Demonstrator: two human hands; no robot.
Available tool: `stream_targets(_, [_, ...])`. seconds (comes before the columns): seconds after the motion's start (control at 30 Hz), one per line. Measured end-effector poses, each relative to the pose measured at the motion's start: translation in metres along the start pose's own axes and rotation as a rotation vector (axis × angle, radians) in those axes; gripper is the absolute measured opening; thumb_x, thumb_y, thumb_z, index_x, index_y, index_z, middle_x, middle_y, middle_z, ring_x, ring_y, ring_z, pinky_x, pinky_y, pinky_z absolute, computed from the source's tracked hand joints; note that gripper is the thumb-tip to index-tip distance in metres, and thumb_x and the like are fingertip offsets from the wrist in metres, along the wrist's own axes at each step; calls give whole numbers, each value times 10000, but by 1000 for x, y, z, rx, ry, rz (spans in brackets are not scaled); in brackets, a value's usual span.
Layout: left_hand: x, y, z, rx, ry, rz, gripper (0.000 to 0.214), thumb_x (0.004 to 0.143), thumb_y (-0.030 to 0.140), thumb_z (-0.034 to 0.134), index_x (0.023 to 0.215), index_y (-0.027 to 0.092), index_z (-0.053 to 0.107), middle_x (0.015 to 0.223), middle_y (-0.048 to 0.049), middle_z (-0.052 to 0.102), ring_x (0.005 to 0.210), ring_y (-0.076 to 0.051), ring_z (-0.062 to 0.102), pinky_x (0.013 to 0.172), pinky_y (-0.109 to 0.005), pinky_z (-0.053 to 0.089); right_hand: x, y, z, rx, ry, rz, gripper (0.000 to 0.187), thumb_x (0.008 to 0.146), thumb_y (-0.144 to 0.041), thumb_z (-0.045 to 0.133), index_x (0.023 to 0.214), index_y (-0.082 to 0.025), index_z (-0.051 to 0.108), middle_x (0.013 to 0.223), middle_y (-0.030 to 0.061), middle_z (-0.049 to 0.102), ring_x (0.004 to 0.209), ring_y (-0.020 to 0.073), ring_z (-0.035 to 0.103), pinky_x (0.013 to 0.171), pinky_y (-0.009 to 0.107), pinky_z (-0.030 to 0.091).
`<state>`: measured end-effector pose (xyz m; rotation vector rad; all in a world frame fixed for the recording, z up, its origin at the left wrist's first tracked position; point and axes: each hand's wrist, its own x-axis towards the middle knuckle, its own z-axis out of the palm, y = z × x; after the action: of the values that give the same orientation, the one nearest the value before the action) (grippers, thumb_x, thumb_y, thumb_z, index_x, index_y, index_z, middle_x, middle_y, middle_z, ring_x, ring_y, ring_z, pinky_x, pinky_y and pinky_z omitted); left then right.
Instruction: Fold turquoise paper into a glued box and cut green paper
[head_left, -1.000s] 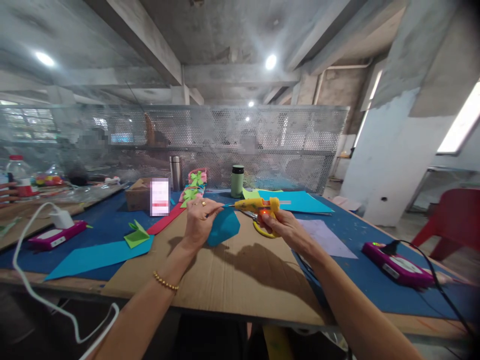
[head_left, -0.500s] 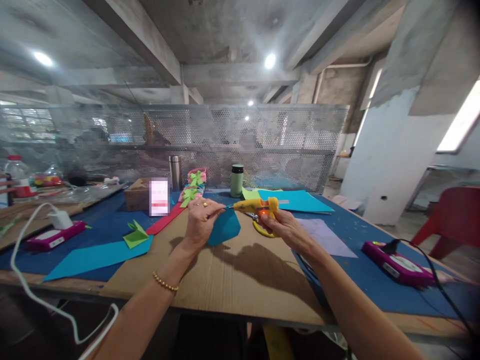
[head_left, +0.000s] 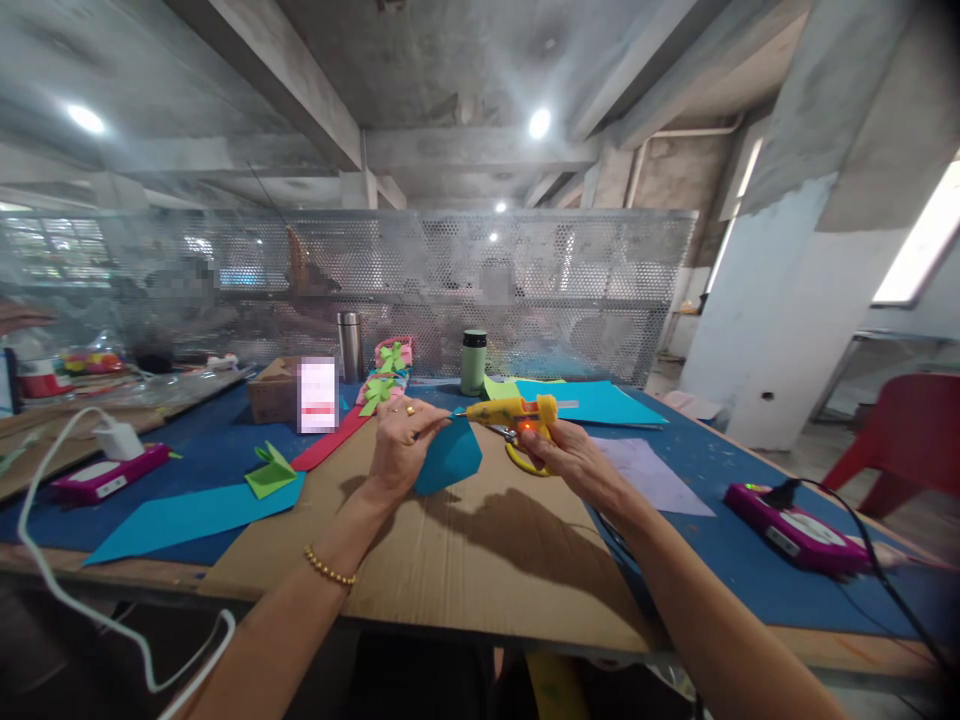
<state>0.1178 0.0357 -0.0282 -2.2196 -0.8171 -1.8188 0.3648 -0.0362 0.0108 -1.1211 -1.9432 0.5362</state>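
Note:
In my left hand [head_left: 405, 435] a piece of blue paper [head_left: 451, 458] is pinched by its upper edge, hanging above the cardboard sheet [head_left: 480, 570]. My right hand [head_left: 562, 447] grips a yellow hot glue gun [head_left: 506, 411] with a glowing orange light on its body. The gun's nozzle points left and reaches the top edge of the paper, close to my left fingertips. A clear glue stick [head_left: 568, 404] pokes out of its rear. Behind and below the gun lie scissors with yellow handles [head_left: 525, 462], partly hidden by my right hand.
Purple power strips lie left [head_left: 112, 473] and right [head_left: 799, 527], with cords. Blue [head_left: 600, 400] and lilac paper [head_left: 652, 475] lie at right; a blue strip [head_left: 195, 515] and folded green paper [head_left: 271, 472] at left. Farther back stand a green bottle [head_left: 473, 363], a steel flask [head_left: 349, 345] and a cardboard box [head_left: 274, 390].
Both hands, the glue gun and the blue paper hold almost the same position. At the far left, something brown now covers the top of the red-capped bottle.

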Motion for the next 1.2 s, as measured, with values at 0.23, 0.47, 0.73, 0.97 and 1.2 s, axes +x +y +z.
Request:
stream_targets(0.23, [0, -1, 0, -49, -1, 22, 107, 903, 278, 672, 907, 262, 778, 856, -30, 767, 838, -216, 669, 870, -425, 469, 2, 3, -2, -84, 65, -26, 556, 885, -741, 432, 708, -217, 484, 655, 8, 465, 618, 151, 414, 549, 294, 292])
stream_targets(0.47, [0, 0, 0, -27, 0, 5, 108, 901, 286, 672, 904, 278, 780, 870, -28, 769, 844, -216, 660, 880, -435, 466, 0, 2, 0, 2, 7, -5, 546, 893, -728, 442, 732, -208, 488, 626, -11, 466, 574, 123, 396, 533, 281, 307])
stream_targets(0.73, [1, 2, -1, -47, -20, -11, 125, 912, 289, 656, 894, 270, 778, 857, -29, 767, 843, -211, 659, 892, -427, 458, 1, 3, -2, -47, 41, -21, 576, 888, -746, 432, 676, -213, 493, 596, -2, 491, 565, 129, 412, 525, 287, 307])
stream_targets(0.97, [1, 3, -2, -46, -24, -29, 112, 897, 271, 671, 893, 277, 783, 850, -30, 765, 861, -218, 658, 889, -428, 460, -1, 0, -1, -30, 29, -30, 573, 891, -743, 434, 681, -213, 491, 613, 5, 495, 576, 132, 420, 524, 283, 328])
stream_targets(1.2, [1, 3, -3, -35, -24, -25, 107, 897, 265, 675, 903, 266, 782, 862, -32, 762, 874, -219, 658, 897, -429, 456, -1, 2, -2, -26, 35, -22, 559, 898, -717, 446, 711, -193, 505, 621, 5, 492, 584, 131, 430, 533, 273, 317])
